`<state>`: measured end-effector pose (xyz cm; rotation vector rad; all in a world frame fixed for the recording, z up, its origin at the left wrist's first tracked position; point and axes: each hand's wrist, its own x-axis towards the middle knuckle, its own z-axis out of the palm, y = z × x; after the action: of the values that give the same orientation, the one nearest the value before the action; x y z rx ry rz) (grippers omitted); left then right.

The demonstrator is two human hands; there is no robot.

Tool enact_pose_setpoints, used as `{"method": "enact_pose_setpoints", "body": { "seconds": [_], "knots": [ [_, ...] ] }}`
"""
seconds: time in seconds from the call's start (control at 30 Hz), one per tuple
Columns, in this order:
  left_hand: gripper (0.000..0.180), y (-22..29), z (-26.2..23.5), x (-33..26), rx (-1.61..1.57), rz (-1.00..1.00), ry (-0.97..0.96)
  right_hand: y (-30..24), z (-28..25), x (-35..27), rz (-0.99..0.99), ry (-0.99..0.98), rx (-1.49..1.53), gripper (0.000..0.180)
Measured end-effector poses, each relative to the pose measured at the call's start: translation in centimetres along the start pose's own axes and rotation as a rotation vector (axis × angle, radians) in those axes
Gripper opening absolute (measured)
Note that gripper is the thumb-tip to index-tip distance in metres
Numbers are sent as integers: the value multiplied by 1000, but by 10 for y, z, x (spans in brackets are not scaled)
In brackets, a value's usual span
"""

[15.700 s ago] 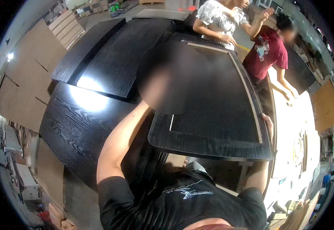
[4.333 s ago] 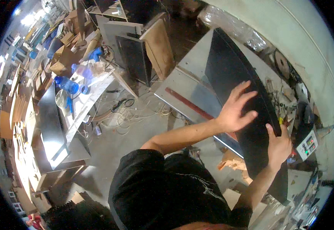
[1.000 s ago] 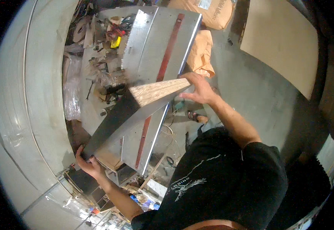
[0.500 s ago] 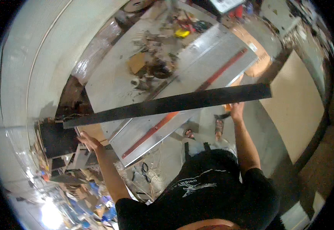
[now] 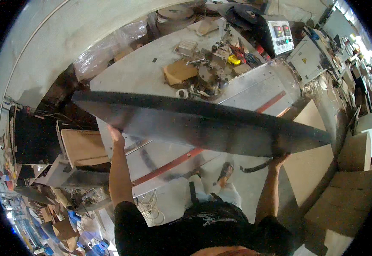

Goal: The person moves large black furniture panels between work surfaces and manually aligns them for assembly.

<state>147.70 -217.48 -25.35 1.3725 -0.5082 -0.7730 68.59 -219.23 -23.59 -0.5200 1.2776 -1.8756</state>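
Note:
I hold a long dark board [image 5: 194, 130] up in front of me, its black edge along the far side and its smooth broad face partly turned to me. My left hand [image 5: 116, 134] is closed on its near edge toward the left end. Near the right end my right hand [image 5: 279, 160] grips the same edge, with most of its fingers hidden under the board. A short black strip [image 5: 256, 167] dangles beside the right hand. Beneath the board lies a grey metal worktable [image 5: 130, 72] with a red rail [image 5: 169, 166] across it.
On the worktable stands a cluster of metal machine parts [image 5: 207, 72], beside a brown cardboard piece [image 5: 179, 71] and a yellow tool [image 5: 234, 59]. A control box [image 5: 281, 36] sits at the far right. Pale panels [image 5: 314, 162] lean at right; a loose cable [image 5: 151, 209] lies on the floor.
The board has swung round, its right end now nearer me and its left end farther off. It has also tipped, showing its broad face. Both hands still hold it, and the view has shifted.

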Motion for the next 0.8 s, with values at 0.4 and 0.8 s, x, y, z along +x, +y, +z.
{"method": "enact_pose_setpoints", "body": {
  "seconds": [0.4, 0.8],
  "knots": [
    [90, 159, -50, -228, 943, -265, 98, -133, -55, -115, 190, -349, -1066, 62],
    [99, 137, -129, -285, 1171, -579, 24, -115, -90, -141, 409, -508, -1144, 70]
  ]
}}
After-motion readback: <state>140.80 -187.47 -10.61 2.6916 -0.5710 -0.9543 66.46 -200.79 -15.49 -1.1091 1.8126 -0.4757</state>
